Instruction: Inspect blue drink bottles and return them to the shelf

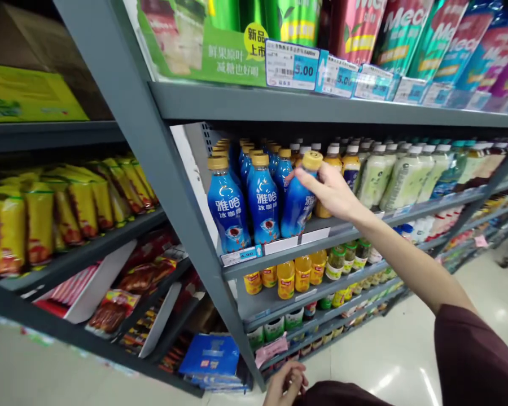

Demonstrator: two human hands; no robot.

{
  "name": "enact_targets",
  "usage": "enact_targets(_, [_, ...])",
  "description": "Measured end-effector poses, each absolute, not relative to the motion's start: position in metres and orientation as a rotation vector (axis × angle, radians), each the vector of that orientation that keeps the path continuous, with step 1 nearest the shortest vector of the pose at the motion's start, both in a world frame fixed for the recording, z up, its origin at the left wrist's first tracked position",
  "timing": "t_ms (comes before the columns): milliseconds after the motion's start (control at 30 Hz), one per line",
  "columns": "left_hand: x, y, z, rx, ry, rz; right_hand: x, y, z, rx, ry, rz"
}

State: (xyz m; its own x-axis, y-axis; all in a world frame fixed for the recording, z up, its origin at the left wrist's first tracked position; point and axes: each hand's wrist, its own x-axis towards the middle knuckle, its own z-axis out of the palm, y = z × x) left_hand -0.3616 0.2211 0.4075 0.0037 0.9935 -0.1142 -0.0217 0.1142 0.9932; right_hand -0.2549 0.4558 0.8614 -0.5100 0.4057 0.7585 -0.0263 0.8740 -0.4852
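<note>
My right hand [334, 189] is wrapped round the upper part of a blue coffee bottle [296, 206] with a yellow cap. The bottle leans to the right at the front of the shelf, its base at or just above the board. Two matching bottles, a middle one [265, 203] and a left one [228, 206], stand upright beside it, with more rows behind. Low in the view, in front of the lower shelves, my left hand [285, 383] has its fingers curled in, and I see nothing in them.
A grey shelf post [169, 186] rises left of the bottles. Close above them runs the upper shelf edge [322, 104]. Pale-green drink bottles [402, 180] stand to the right, orange drinks [302, 273] below. Yellow snack packs [76, 197] fill the left rack. A blue box [211, 354] sits low down.
</note>
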Motion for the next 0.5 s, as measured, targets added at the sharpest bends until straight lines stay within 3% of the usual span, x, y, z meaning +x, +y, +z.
enact_targets(500, [-0.281, 0.226, 0.41, 1.078, 1.467, 1.155, -0.276, 0.491, 0.861, -0.3, -2.093, 0.496])
